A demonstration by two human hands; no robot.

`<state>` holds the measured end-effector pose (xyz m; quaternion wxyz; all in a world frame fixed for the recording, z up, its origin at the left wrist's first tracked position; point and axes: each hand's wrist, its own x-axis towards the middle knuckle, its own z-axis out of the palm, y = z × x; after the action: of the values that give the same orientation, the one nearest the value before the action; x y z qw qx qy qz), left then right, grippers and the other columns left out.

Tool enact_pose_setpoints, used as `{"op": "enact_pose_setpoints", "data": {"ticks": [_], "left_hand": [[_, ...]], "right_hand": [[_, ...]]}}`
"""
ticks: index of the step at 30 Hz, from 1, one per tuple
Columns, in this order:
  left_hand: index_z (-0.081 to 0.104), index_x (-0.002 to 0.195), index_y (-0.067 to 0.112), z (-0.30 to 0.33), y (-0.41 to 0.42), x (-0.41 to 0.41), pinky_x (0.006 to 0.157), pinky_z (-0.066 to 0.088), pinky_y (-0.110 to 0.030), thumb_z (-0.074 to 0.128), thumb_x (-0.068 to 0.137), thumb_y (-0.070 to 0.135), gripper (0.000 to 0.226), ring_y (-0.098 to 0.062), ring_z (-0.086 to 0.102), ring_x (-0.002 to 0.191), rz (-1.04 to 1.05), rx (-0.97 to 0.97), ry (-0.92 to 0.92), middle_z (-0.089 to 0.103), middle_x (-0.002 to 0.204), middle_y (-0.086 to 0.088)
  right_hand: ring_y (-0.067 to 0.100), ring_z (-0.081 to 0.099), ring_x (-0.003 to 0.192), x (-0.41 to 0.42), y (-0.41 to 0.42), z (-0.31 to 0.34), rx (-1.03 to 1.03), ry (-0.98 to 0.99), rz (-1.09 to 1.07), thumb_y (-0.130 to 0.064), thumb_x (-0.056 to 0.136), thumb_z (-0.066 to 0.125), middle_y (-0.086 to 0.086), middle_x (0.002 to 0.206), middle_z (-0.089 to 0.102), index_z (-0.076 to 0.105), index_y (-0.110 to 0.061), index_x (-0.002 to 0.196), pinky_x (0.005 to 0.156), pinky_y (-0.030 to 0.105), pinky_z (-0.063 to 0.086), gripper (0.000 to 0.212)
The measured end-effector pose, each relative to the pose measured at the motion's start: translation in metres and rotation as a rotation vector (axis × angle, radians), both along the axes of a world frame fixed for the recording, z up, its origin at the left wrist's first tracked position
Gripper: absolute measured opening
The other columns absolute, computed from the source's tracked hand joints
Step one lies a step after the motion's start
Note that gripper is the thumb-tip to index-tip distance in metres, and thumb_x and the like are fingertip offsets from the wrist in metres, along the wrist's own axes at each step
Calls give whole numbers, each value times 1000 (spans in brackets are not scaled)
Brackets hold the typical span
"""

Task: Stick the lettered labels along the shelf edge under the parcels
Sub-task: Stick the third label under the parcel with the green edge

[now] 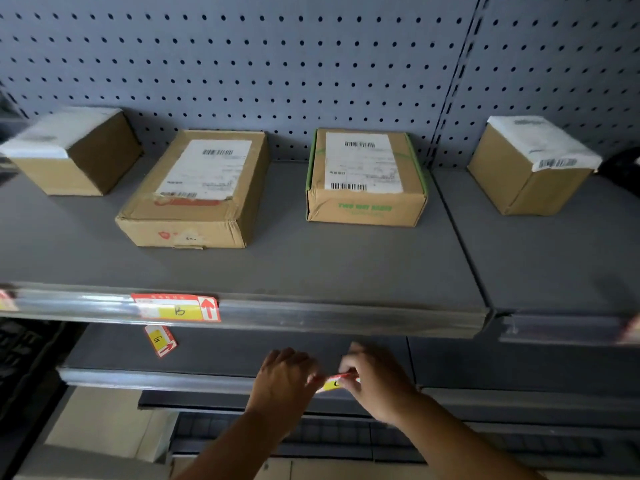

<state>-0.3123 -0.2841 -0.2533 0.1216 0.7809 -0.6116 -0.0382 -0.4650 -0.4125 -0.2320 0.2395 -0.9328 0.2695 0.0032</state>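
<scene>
Several cardboard parcels stand on the grey shelf point(311, 265): a small box point(86, 161) at far left, a flat box point(194, 202), a green-edged box point(367, 202) and a small box point(526, 178) at right. A red and yellow label marked B point(176, 308) sits in the shelf edge strip point(346, 315) under the flat box. Another label marked G point(161, 340) lies on the lower shelf. Below the edge, my left hand point(284, 379) and my right hand point(374, 379) pinch a red and yellow label point(334, 382) between them, under the green-edged box.
A grey pegboard point(277, 64) backs the shelf. A second shelf bay point(554, 258) joins on the right. The lower shelf's edge strip point(156, 377) runs below, with dark crates point(20, 355) at left and pale floor point(104, 420) beneath.
</scene>
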Motion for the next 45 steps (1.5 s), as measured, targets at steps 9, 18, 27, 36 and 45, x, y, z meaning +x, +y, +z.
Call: {"op": "enact_pose_setpoints", "data": {"ticks": [9,18,27,36,45], "left_hand": [[67,69,30,131,23,-22,75,34,-22,61,76,49,21,-5,58,70,-206,-135,-91,63,67,15],[69,94,31,241,21,-31,73,43,-32,57,97,36,13,-11,54,81,-362,-413,-267,65,86,13],[71,87,31,262,-6,-17,79,45,-36,62,93,33,11,-12,58,87,-208,-359,-261,70,87,14],[72,89,32,252,-6,-17,78,44,-31,67,93,31,6,-10,59,84,-184,-343,-236,70,87,14],[72,90,31,254,3,-8,79,43,-31,72,89,29,2,-9,58,81,-125,-353,-114,68,83,15]], "right_hand": [[8,51,75,-55,33,111,-282,-211,85,-41,86,59,-15,75,55,60,-30,75,69,25,39,16],[12,49,81,-69,28,199,-515,-500,29,-22,93,69,-8,87,57,63,-21,87,73,25,36,8],[18,52,80,-45,9,216,-632,-464,3,-23,94,66,-4,85,60,65,-17,88,72,37,48,8],[20,52,78,-37,1,207,-657,-430,37,-24,92,70,-2,82,60,64,-17,84,70,37,47,12],[21,49,71,-25,5,224,-609,-433,77,-21,84,79,-2,72,59,56,-17,81,66,35,42,24]]}}
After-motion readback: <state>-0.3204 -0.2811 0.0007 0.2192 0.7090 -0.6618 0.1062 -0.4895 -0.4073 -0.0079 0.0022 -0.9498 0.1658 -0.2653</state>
